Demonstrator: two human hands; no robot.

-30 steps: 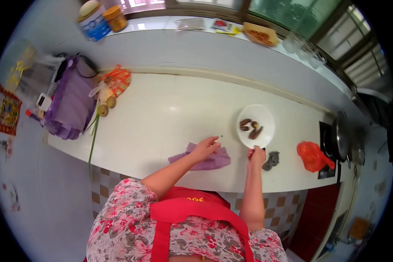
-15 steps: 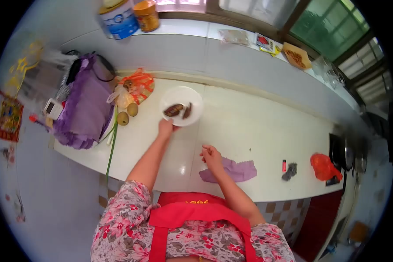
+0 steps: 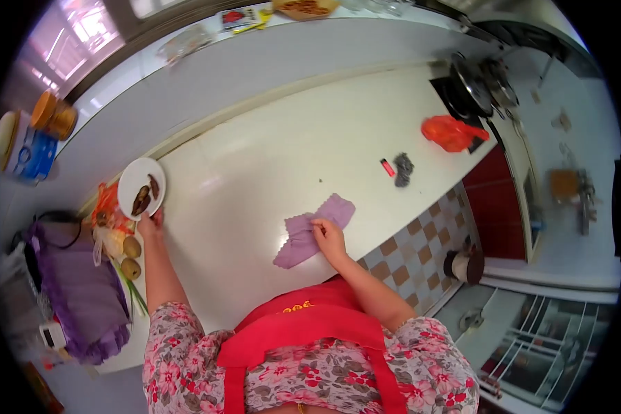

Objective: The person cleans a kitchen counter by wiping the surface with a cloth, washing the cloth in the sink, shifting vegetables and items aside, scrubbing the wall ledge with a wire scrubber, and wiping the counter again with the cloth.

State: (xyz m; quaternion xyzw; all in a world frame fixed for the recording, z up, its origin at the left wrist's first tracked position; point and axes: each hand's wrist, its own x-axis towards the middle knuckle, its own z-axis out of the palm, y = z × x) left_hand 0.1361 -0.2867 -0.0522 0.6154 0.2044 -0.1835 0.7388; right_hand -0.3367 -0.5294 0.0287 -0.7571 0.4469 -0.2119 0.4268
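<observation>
Pale counter (image 3: 255, 152) runs through the kitchen from lower left to upper right, with checkered tiles (image 3: 410, 259) below its front edge. Nearest is the person's red apron (image 3: 303, 331), over a floral shirt.

Right hand (image 3: 329, 238) is on the purple cloth (image 3: 298, 243), which lies wrinkled near the front edge. Its fingers are bent inward and their tips meet the cloth; I cannot tell if they pinch the fabric.

At the left, two brown round fruits (image 3: 131, 258) lie beside green stalks (image 3: 136, 295) and a purple ruffled cover (image 3: 83, 290). Left hand (image 3: 151, 225) reaches farther and grips the near rim of the white plate (image 3: 135, 181) with closed fingers, partly hidden under it. The plate carries dark brown pieces (image 3: 141, 200) and partly hides an orange net bag (image 3: 107, 201). I cannot tell if its bottom touches anything.

Toward the right lie a red lighter (image 3: 388, 168), just beside a grey scrubber (image 3: 403, 170), and a red plastic bag (image 3: 450, 133) near the black pan (image 3: 470, 86).

Farthest, the window ledge (image 3: 134, 62) holds an orange jar (image 3: 54, 116), a blue can (image 3: 33, 153) and small packets (image 3: 238, 19).
</observation>
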